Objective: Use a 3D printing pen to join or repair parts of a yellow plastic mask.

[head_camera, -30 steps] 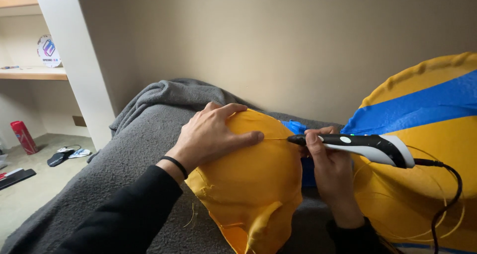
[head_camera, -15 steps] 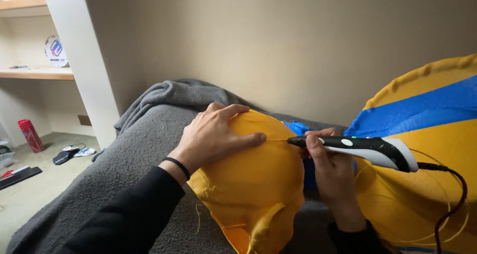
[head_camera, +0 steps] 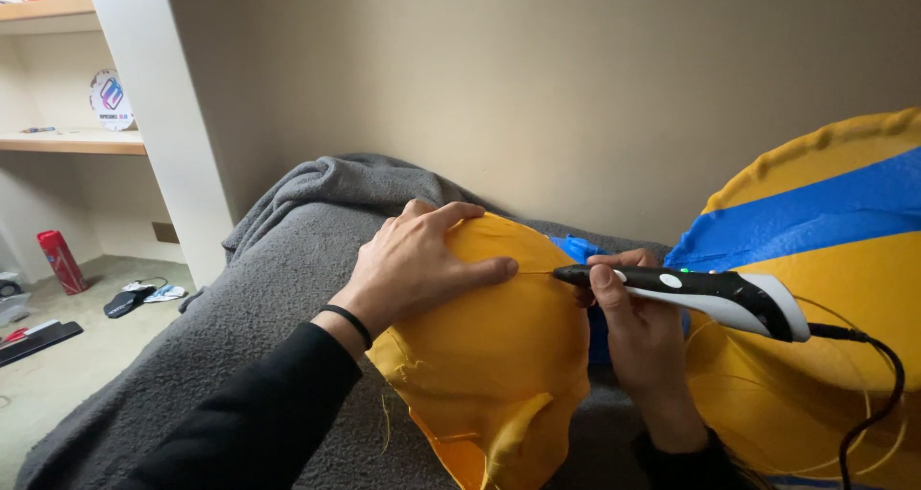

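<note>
A rounded orange plastic shell piece [head_camera: 499, 365] is propped on the grey fleece blanket [head_camera: 240, 308] covering the bed, near its wall-side edge. The left hand [head_camera: 422, 265] is laid flat over the shell's upper curve, fingers spread and index finger extended toward the seam, apparently to steady the piece against pressure. A black-and-white corded pen-shaped tool [head_camera: 691, 293] is clamped in the right hand [head_camera: 638, 337], thumb on top and fingers wrapped beneath, wrist low, so that the tip is brought to the shell's upper right edge. A thin orange filament is seen at the tip. A large orange-and-blue rounded panel [head_camera: 815, 250] stands at the blanket's right edge.
</note>
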